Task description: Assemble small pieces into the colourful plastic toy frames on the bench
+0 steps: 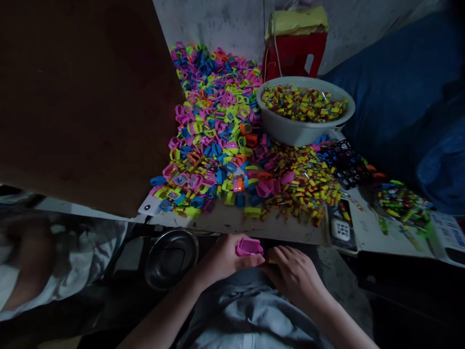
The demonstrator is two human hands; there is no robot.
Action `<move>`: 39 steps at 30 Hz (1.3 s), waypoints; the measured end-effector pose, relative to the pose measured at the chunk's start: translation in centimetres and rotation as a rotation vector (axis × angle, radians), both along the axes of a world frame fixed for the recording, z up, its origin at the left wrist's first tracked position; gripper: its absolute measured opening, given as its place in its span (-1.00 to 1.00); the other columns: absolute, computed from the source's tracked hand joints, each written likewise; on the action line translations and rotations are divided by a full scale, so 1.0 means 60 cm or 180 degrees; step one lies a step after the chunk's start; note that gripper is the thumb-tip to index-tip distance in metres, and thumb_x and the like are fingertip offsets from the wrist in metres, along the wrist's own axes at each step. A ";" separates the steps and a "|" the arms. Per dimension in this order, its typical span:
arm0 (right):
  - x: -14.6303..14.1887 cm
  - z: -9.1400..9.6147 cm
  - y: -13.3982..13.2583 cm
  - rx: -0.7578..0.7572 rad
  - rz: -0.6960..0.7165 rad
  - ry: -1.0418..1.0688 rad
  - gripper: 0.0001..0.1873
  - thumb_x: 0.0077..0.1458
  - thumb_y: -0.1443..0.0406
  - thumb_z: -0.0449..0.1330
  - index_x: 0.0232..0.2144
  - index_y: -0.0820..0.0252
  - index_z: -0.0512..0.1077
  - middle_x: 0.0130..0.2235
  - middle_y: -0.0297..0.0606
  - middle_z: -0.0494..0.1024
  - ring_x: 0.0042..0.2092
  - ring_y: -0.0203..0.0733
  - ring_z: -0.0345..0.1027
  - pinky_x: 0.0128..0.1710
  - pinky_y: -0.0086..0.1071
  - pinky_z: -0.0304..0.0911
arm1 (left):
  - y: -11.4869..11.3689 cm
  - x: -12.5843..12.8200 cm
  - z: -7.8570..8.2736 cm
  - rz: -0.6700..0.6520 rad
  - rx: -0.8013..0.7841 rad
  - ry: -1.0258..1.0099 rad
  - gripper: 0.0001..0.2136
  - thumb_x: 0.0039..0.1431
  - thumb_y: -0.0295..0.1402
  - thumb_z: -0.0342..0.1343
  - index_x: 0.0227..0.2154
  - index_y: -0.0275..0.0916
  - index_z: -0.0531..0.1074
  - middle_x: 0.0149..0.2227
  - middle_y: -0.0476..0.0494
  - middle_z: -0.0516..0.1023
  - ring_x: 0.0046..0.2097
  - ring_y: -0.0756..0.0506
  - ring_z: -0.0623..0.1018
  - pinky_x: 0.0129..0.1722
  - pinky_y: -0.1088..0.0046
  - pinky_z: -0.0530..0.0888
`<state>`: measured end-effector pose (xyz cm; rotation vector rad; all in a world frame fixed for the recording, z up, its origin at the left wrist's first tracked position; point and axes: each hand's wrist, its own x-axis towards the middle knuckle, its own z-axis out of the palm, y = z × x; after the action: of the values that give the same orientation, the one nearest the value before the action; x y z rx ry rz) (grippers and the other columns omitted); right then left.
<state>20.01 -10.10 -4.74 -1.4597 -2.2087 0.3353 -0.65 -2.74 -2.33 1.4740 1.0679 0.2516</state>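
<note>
My left hand (pixel 223 259) is closed round a small pink plastic ring-shaped piece (pixel 249 246), held just below the table's front edge over my lap. My right hand (pixel 294 271) sits close beside it with curled fingers pinched at something small and yellowish (pixel 271 261) that I cannot make out. Both hands touch at the fingertips. On the table ahead lies a big heap of pink, blue, yellow and orange plastic pieces (pixel 214 131). To its right spreads a pile of small yellow and red wrapped bits (pixel 305 186).
A grey basin (pixel 303 128) full of the yellow and red bits stands at the back. Behind it is a red box (pixel 294 53). A brown board (pixel 83 97) fills the left. A metal bowl (pixel 170 257) sits below the table edge. A black mesh tray (pixel 345 162) is right.
</note>
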 end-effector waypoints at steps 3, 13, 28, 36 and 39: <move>0.007 0.004 0.004 -0.0118 -0.0203 0.0288 -0.82 0.29 0.25 0.03 -0.11 0.19 0.31 -0.27 -0.20 0.53 -0.28 -0.17 0.43 -0.32 -0.38 0.24 | -0.001 -0.002 0.013 0.0073 0.0349 -0.0145 -0.59 -0.02 -0.19 0.35 -0.10 -0.22 0.51 -0.17 -0.10 0.64 -0.13 -0.08 0.60 -0.17 0.53 0.47; -0.019 0.005 -0.008 0.0335 -0.0425 0.0905 -0.81 0.28 0.38 0.01 -0.07 0.16 0.30 -0.24 -0.21 0.51 -0.26 -0.17 0.38 -0.27 -0.32 0.34 | -0.017 0.021 0.035 0.0092 0.0689 -0.0065 -0.61 -0.05 -0.27 0.36 -0.12 -0.17 0.47 -0.13 -0.11 0.64 -0.10 -0.11 0.62 -0.14 0.52 0.47; -0.011 0.012 -0.007 0.0568 -0.0098 -0.0366 -0.81 0.28 0.36 -0.01 -0.15 0.26 0.37 -0.34 -0.19 0.50 -0.36 -0.15 0.31 -0.36 -0.29 0.15 | -0.023 0.019 0.003 0.0156 -0.0092 -0.0113 -0.68 -0.02 -0.17 0.33 -0.33 -0.29 0.44 -0.41 -0.04 0.54 -0.38 0.00 0.46 -0.42 0.55 0.29; -0.018 -0.005 0.001 0.0225 0.0186 -0.0205 -0.84 0.22 0.36 0.01 -0.38 0.14 0.37 -0.44 -0.28 0.47 -0.42 -0.19 0.31 -0.39 -0.32 0.12 | -0.019 0.003 -0.009 -0.0108 -0.0313 -0.0061 -0.57 -0.01 -0.02 0.29 -0.26 -0.29 0.45 -0.33 -0.18 0.61 -0.29 -0.11 0.57 -0.36 0.47 0.41; 0.010 -0.039 0.030 0.0031 -0.0421 -0.0273 -0.76 0.22 0.22 0.09 -0.10 0.17 0.40 -0.21 -0.14 0.55 -0.23 -0.05 0.42 -0.27 -0.26 0.25 | 0.013 -0.017 0.004 0.0312 0.0573 0.0406 -0.57 0.03 0.02 0.25 -0.21 -0.24 0.47 -0.26 -0.17 0.62 -0.22 -0.14 0.60 -0.29 0.45 0.45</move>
<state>20.63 -8.32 -7.08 -1.6333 -2.1626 0.2215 -1.68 -1.98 -2.10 1.6173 1.2484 0.3339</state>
